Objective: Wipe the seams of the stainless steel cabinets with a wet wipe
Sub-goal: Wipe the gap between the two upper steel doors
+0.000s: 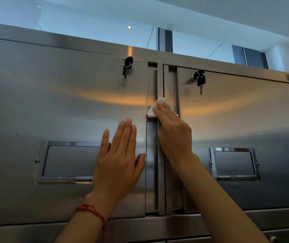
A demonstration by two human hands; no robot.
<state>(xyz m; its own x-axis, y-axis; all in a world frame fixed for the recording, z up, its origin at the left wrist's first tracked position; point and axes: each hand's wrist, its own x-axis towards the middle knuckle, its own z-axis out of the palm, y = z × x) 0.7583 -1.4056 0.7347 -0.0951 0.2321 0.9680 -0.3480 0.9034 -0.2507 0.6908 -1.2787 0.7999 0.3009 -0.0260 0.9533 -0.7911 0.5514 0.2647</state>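
Two stainless steel cabinet doors fill the view, the left door (61,106) and the right door (245,116). Between them runs a vertical seam (160,79) with recessed edge strips. My right hand (173,134) presses a white wet wipe (153,111) flat against the seam at mid height, fingers straight and pointing up-left. My left hand (120,162) lies flat on the left door beside the seam, fingers spread and straight; a red string bracelet circles its wrist.
Each door has a lock with a black key hanging from it, one on the left door (127,67) and one on the right door (199,79). Framed label holders sit low on the left door (59,161) and the right door (234,163). Windows run above the cabinet top.
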